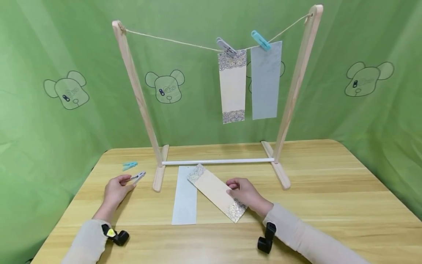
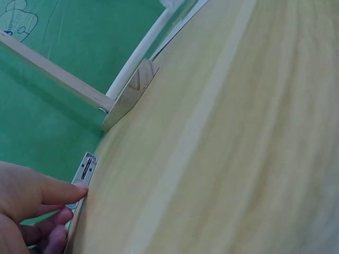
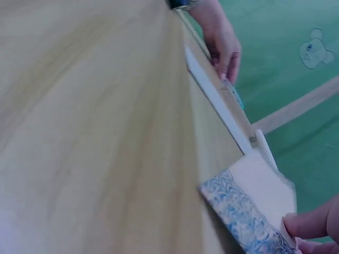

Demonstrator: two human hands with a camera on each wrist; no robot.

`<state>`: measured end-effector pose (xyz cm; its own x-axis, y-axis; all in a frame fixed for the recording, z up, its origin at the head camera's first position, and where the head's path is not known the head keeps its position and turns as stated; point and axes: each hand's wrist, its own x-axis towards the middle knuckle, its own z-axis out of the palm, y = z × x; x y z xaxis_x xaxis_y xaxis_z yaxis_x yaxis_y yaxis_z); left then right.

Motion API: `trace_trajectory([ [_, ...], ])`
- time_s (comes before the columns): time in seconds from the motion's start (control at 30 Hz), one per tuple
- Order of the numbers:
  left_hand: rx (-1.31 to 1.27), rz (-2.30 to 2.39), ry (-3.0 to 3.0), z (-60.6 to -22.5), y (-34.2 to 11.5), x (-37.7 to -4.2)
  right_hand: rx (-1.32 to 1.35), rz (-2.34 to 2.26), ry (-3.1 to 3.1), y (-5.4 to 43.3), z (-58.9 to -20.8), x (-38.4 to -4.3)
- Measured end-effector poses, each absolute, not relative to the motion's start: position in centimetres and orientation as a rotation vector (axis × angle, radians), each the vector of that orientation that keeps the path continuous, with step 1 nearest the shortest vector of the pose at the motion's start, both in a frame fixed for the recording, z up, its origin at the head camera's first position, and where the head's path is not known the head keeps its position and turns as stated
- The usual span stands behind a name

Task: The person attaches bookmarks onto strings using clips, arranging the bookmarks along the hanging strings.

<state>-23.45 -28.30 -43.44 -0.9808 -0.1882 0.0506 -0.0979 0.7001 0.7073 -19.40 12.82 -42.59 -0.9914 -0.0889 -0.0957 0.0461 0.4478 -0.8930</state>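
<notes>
Apparently for control, right hand (image 1: 246,192) pinches patterned card (image 1: 214,191) by edge, fingers barely apart, in front of rack (image 1: 137,88); left hand (image 1: 116,191), left of rack, pinches gray clip (image 1: 139,177), fingertips nearly together

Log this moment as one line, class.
left hand: pinches grey clothespin | right hand: holds patterned card | string: two cards pegged | plain card: on table

No text was legible for certain. Green backdrop (image 1: 197,124) bore printed animal heads, head view: left-side head (image 1: 70,95), centre-left head (image 1: 169,91), right-side head (image 1: 362,85). Each had short lettering across the face, too small and faint to spell out.
</notes>
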Motion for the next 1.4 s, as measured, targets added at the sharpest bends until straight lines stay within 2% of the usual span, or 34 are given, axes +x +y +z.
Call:
trace_trajectory([
  [0.2,0.239,-1.073,-2.828,-43.2,-28.4,-23.3,-0.101,-1.632,2.506,13.4,-42.4,-19.5],
  [0.47,0.253,-1.113,-2.83,-43.6,-28.4,-23.9,-0.058,-1.728,2.448,13.5,-41.0,-19.8],
  [0.8,0.379,-1.511,-2.603,-43.2,-28.0,-24.2,-0.007,-1.918,2.362,13.2,-37.7,-21.3],
  [1.03,0.347,-1.646,-2.452,-41.1,-27.7,-24.1,-0.012,-2.037,2.289,12.5,-35.4,-22.6],
  [1.4,0.153,-1.705,-2.364,-36.2,-26.2,-23.8,-0.039,-2.267,2.143,11.6,-32.6,-24.7],
])
